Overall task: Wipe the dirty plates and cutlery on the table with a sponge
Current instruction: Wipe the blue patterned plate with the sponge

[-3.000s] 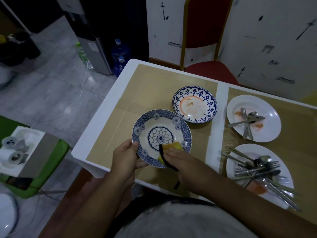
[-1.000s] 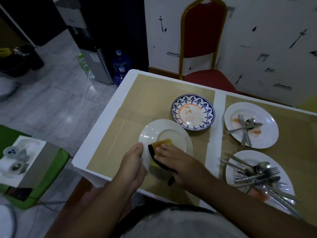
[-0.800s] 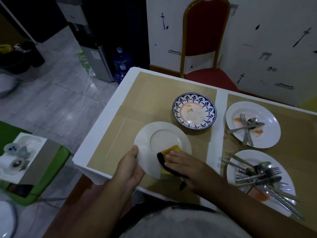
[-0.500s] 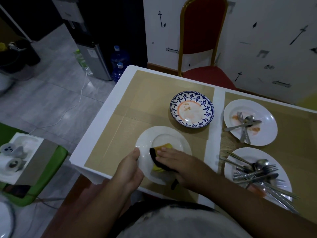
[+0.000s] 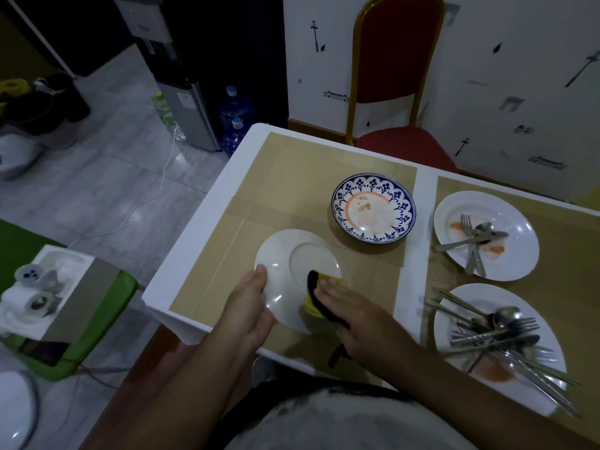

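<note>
The left hand [image 5: 250,306] grips the plate [image 5: 292,254] by its near-left rim. The right hand [image 5: 354,316] presses the sponge [image 5: 316,293] on its near-right side, fingers almost flat. The sponge's long side runs near to far. The plate has been flipped, white bottom up, so its top looks done. A dirty bowl [image 5: 373,207] waits behind.

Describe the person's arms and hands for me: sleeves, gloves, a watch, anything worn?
Both are bare: the left hand and the right hand wear no gloves, and no ring or watch shows. The forearms carry no sleeves as far as the frame's lower edge. Between them sits a light top with dark mottling.
</note>
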`<action>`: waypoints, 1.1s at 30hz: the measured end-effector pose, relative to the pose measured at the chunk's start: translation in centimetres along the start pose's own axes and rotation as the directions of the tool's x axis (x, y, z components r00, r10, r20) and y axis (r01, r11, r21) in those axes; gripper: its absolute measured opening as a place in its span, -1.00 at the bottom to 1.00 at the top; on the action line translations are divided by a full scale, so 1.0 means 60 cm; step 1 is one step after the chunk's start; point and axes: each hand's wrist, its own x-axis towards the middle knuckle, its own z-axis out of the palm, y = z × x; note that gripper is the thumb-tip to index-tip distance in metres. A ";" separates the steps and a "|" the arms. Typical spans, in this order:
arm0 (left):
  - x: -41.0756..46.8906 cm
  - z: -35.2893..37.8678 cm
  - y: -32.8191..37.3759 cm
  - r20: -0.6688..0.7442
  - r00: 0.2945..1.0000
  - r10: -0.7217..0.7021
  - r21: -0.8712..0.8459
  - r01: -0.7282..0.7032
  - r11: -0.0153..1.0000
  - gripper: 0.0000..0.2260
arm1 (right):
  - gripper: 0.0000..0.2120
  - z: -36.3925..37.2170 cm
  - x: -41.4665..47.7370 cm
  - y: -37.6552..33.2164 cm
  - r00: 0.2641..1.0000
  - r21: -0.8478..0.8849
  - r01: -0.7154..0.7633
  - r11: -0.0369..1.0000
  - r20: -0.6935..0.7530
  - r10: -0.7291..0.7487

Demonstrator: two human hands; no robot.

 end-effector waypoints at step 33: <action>0.143 -0.229 0.049 0.870 0.416 0.265 0.493 -0.701 -0.516 -0.76 | -0.39 0.067 0.122 0.018 0.928 -0.232 -0.348 0.908 0.050 0.369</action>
